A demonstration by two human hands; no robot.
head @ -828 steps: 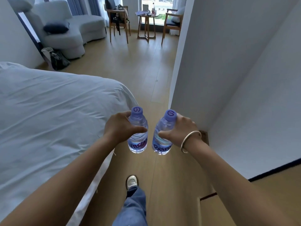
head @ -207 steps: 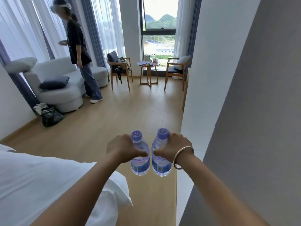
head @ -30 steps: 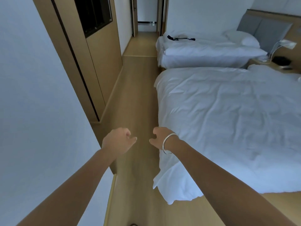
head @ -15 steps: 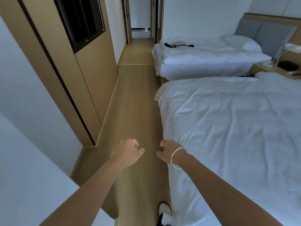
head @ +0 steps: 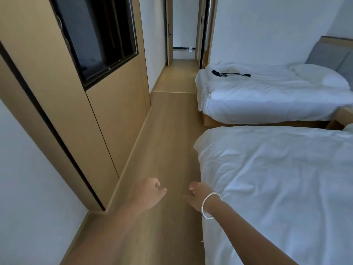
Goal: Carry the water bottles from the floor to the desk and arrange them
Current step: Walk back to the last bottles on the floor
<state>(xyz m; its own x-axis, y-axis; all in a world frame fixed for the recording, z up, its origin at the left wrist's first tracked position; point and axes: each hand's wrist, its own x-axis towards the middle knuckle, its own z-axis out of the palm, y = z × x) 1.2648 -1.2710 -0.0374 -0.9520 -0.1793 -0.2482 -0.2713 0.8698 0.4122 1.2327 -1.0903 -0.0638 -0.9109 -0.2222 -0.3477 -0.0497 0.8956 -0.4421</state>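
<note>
No water bottle and no desk are in view. My left hand (head: pixel 148 194) hangs out in front of me over the wooden floor, fingers loosely curled, holding nothing. My right hand (head: pixel 196 196), with a white bangle on its wrist, is beside it at the corner of the near bed, fingers also loosely curled and empty.
A wooden floor aisle (head: pixel 168 131) runs ahead to a doorway (head: pixel 184 35). A wooden wall unit with a dark screen (head: pixel 99 35) lines the left. On the right lie the near white bed (head: pixel 277 178) and a far bed (head: pixel 267 96) with a black strap (head: pixel 229 74) on it.
Since the older frames, both bottles have left my hands. Over the last second I have moved forward along the aisle; the wall unit and far bed are closer and both hands stay empty.
</note>
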